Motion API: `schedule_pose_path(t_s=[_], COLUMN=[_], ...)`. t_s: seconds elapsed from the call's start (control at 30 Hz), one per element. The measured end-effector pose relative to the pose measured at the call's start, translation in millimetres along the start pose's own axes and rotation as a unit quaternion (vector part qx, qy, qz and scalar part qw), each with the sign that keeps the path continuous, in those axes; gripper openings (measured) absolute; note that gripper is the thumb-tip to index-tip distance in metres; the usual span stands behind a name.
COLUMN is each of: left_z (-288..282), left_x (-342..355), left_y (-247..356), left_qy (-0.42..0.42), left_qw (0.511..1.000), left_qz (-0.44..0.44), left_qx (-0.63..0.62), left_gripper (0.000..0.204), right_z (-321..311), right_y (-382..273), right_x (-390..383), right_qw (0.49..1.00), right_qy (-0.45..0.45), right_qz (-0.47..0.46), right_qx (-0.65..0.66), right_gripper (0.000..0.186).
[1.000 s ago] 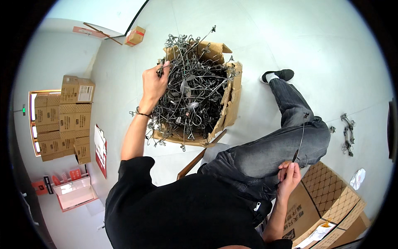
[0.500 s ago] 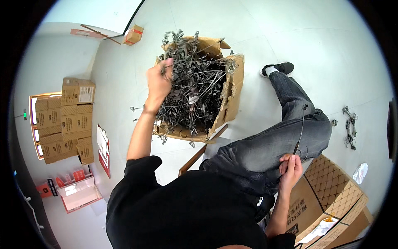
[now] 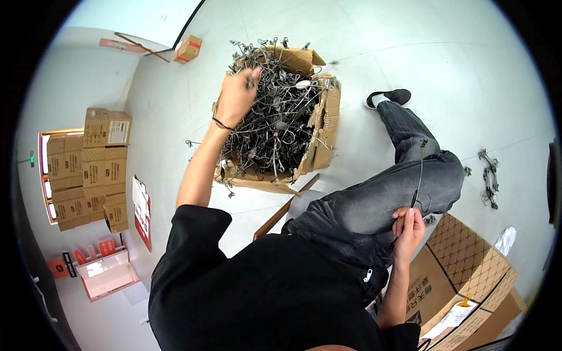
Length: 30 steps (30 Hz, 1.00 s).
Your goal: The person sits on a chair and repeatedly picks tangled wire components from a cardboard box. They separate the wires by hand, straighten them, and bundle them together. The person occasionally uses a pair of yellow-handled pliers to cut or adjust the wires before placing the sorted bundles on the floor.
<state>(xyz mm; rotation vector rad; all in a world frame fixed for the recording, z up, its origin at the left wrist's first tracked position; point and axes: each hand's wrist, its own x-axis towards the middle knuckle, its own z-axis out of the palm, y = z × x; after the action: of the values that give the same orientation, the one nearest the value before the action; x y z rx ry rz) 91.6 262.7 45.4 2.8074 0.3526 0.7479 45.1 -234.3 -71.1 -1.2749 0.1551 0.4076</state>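
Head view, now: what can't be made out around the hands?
All in the head view:
- What, if anything, the left hand grips: blurred.
- Thin wire's lower end: hidden by the right hand.
- Bottom of the torn cardboard box: hidden by tangled wires.
- Their small end fittings: too small.

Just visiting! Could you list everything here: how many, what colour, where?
Tangled wire pieces: uncountable, black and grey, in the torn carton
Torn carton: one, brown, upper centre
Held wire piece: one, dark, in the right hand
Loose wire pieces: several, dark, floor at right
Patterned carton: one, brown, lower right
Stacked cartons: several, brown, far left
Small carton: one, brown with red, upper left
Open box: one, red and white, lower left
Wooden bar: one, brown, below torn carton
Left hand: one, bare, at the tangle, fingertips blurred
Right hand: one, bare, by the trousers
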Motion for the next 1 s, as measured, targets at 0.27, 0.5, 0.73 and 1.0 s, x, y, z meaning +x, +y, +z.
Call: schedule_pose_path(t_s=[0.27, 0.5, 0.73, 1.0], left_z=[-89.2, -37.0, -147.3, -105.2], left_x=[26.8, 24.3, 53.2, 76.2], left_y=[38.6, 10.5, 44.1, 30.2], left_qy=[0.068, 0.087, 0.17, 0.212], left_qw=[0.988, 0.992, 0.974, 0.971], left_qz=[-0.136, 0.06, -0.113, 0.096], left_qx=[0.009, 0.067, -0.1, 0.062], left_gripper=[0.026, 0.018, 0.033, 0.043], right_z=[-6.8, 5.3, -2.8, 0.9], right_y=[3.8, 3.7, 4.8, 2.3], right_x=[1.5, 2.5, -2.2, -6.2], right_qw=[0.999, 1.0, 0.999, 0.999], right_qy=[0.037, 0.006, 0.022, 0.006], right_qz=[0.002, -0.009, -0.007, -0.004], right_qx=[-0.018, -0.013, -0.029, -0.034], right_gripper=[0.03, 0.03, 0.034, 0.031])
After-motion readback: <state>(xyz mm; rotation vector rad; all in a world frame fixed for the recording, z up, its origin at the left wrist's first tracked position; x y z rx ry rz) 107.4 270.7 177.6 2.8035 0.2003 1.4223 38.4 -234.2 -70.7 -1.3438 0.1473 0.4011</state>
